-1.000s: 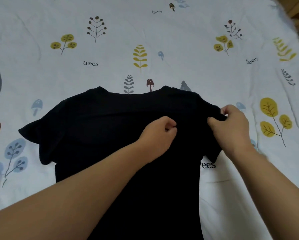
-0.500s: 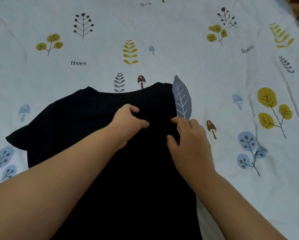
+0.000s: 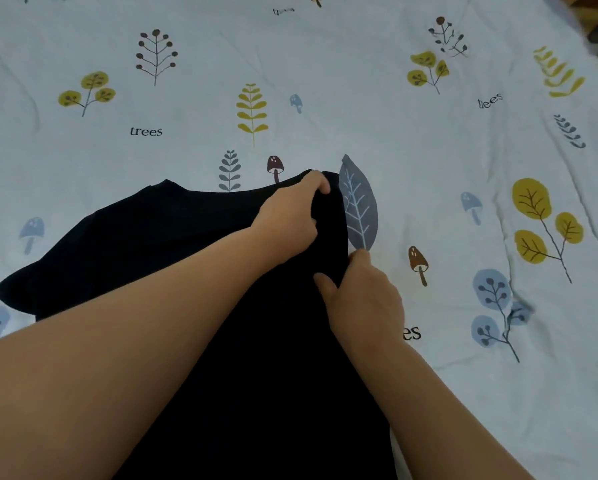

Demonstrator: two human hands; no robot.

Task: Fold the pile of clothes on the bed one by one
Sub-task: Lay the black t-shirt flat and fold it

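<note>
Right side of the black T-shirt (image 3: 159, 244) lies folded in; left hand (image 3: 290, 216) grips the shoulder, right hand (image 3: 363, 299) pinches the fold below. Next, I'd guess: fold the far sleeve across.

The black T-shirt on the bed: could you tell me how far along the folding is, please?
Done: the black T-shirt lies spread on the bed sheet, its right side turned inward. In hand: the left hand grips that folded edge near the collar and the right hand holds it lower down. Left: the other sleeve is unfolded; no other clothes show.
</note>
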